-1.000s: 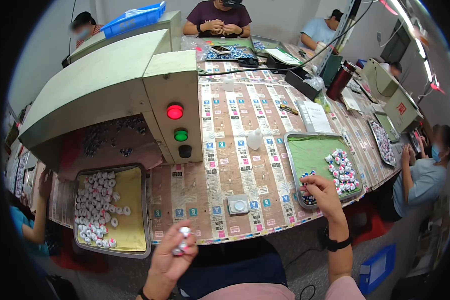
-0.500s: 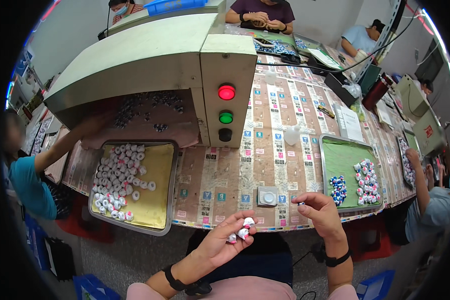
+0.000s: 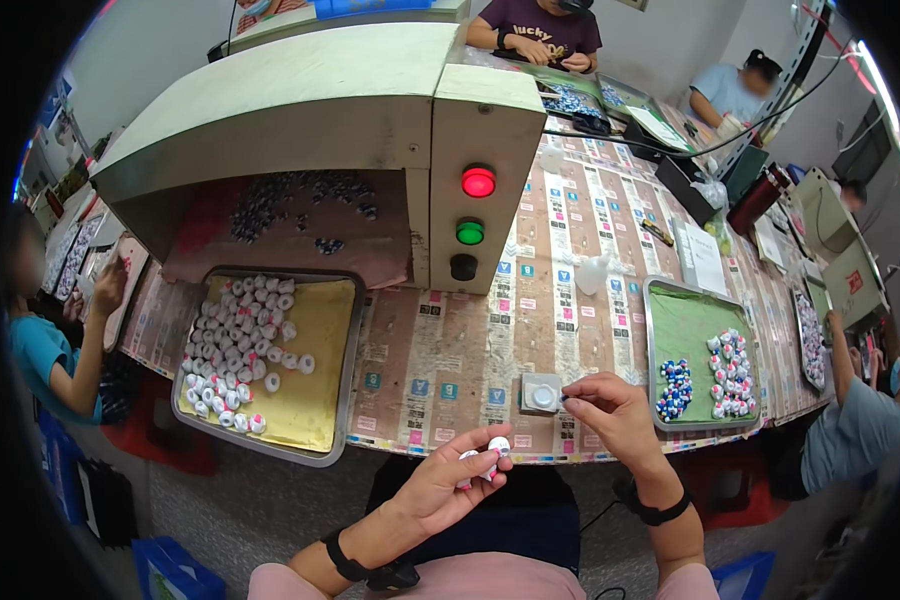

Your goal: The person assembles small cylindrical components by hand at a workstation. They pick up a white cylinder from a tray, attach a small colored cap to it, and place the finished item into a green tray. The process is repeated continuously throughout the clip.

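My left hand (image 3: pixel 438 488) is held palm up in front of the table edge, its fingers curled around a few small rounded white plastic parts (image 3: pixel 498 446) with pink patches. To its right, my right hand (image 3: pixel 618 412) pinches a tiny dark blue part (image 3: pixel 566 397) between thumb and fingertip. Those fingertips are just right of a small square grey block (image 3: pixel 541 393) with a round white dish on top. Farther right, a green-lined metal tray (image 3: pixel 682 300) holds a group of blue-and-white parts (image 3: pixel 674 388) and a group of white-and-pink parts (image 3: pixel 730 375).
Left stands a yellow-lined metal tray (image 3: pixel 320 420) with many white round parts. Behind it is a cream tunnel machine (image 3: pixel 270 120) with red and green lights, dark parts on its belt. A white bottle (image 3: pixel 591 275) stands mid-table. Co-workers sit left, right and opposite.
My right hand has moved left with the blue part, up to the grey block. The left co-worker's arm has drawn back from the machine opening. My view has shifted slightly.
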Demonstrator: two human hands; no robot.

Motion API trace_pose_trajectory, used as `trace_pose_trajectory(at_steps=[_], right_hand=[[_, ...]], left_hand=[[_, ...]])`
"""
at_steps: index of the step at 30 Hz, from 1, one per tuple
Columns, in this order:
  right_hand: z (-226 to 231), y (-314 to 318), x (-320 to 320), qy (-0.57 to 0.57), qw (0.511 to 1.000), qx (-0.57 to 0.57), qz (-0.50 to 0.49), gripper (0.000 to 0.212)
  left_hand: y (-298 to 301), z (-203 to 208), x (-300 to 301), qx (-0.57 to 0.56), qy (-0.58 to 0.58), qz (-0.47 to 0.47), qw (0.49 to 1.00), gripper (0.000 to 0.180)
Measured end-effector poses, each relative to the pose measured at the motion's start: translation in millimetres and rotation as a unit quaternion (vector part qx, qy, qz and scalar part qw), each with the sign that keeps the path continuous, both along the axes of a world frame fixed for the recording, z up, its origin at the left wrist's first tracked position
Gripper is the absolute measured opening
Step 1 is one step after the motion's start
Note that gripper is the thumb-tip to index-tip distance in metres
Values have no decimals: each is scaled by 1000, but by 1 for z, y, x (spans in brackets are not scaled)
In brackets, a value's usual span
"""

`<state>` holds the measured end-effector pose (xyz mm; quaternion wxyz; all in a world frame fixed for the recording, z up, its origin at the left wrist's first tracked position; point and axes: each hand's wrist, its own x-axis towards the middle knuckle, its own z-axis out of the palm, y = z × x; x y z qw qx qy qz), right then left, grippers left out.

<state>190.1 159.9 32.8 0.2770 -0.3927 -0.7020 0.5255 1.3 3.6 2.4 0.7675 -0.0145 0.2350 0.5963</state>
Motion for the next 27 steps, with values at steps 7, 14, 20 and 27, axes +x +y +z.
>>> trace_pose_trajectory(at_steps=[7, 14, 20, 27], right_hand=[[-2, -4, -22, -118, 969, 215, 25, 13], [-6, -2, -25, -154, 943, 292, 37, 12], [7, -12, -24, -106, 970, 221, 16, 13], [18, -46, -15, 17, 999, 23, 40, 13]], left_hand=[[-3, 0, -3, -5, -26, 1, 1000, 33], [-4, -5, 1, -17, -4, 10, 1000, 36], [-1, -1, 5, -15, 34, 17, 999, 36], [4, 1, 11, -4, 71, 8, 997, 35]])
